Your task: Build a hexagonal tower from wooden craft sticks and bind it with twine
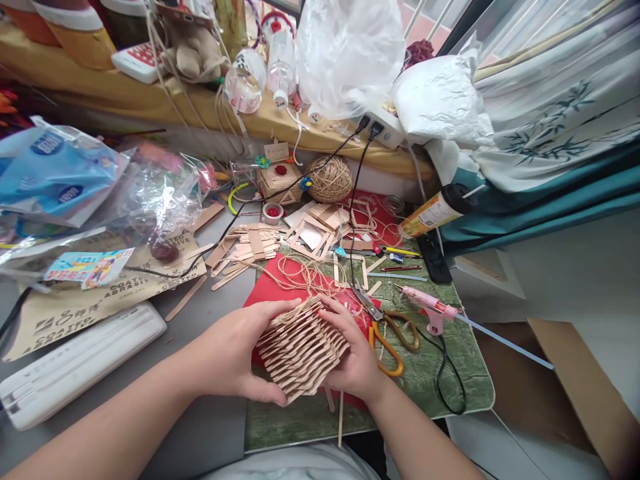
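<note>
Between my two hands is a box built of stacked popsicle sticks [303, 353], tilted so its layered side faces up toward me. My left hand [250, 350] grips its left side, thumb along the near lower corner and fingers over the far edge. My right hand [357, 353] wraps the right side, fingers over the top right edge. Twine [305, 273] lies in loose loops just beyond the box, on a red sheet [270, 280]. To the right of my right hand lie scissors [387, 333] with orange-yellow handles and a pink glue gun [430, 307] with a pale glue stick in it.
Loose popsicle sticks [250, 247] and a twine ball [327, 179] lie toward the back. At left are a white paper trimmer [85, 363], sandpaper [115, 293] and plastic bags [55, 173]. A drink cup [433, 212] leans at back right. Black cords cross the table; a cardboard box [540, 393] stands right.
</note>
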Action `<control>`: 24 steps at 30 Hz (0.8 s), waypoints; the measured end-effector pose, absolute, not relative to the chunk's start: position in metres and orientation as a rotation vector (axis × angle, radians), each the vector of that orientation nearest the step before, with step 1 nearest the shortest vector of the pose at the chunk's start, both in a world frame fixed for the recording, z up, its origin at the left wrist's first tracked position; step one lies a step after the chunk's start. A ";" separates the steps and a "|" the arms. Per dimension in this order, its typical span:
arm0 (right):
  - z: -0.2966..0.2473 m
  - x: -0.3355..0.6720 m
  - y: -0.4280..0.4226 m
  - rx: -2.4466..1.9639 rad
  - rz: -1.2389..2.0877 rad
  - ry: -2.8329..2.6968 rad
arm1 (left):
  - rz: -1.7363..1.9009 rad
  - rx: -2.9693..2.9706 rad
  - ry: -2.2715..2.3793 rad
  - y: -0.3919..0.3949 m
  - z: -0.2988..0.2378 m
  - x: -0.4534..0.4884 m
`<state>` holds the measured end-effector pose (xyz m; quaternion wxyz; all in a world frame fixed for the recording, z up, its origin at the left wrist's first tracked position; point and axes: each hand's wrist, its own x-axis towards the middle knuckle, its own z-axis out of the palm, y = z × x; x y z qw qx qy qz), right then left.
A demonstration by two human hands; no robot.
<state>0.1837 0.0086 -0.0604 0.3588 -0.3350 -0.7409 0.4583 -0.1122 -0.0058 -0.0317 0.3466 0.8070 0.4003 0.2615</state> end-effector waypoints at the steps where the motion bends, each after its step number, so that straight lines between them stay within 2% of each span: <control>1: -0.060 0.183 0.009 -0.854 1.179 -1.901 | 0.675 2.096 1.039 -0.006 -0.032 -0.112; 12: -0.056 0.176 0.010 -0.888 1.214 -1.698 | 0.792 1.896 1.057 -0.004 -0.043 -0.113; 19: -0.034 0.149 0.021 -1.011 1.343 -1.349 | 0.954 1.800 1.026 -0.005 -0.061 -0.114; 24: -0.027 0.126 0.024 -1.058 1.481 -1.133 | 0.969 1.801 1.184 -0.004 -0.056 -0.112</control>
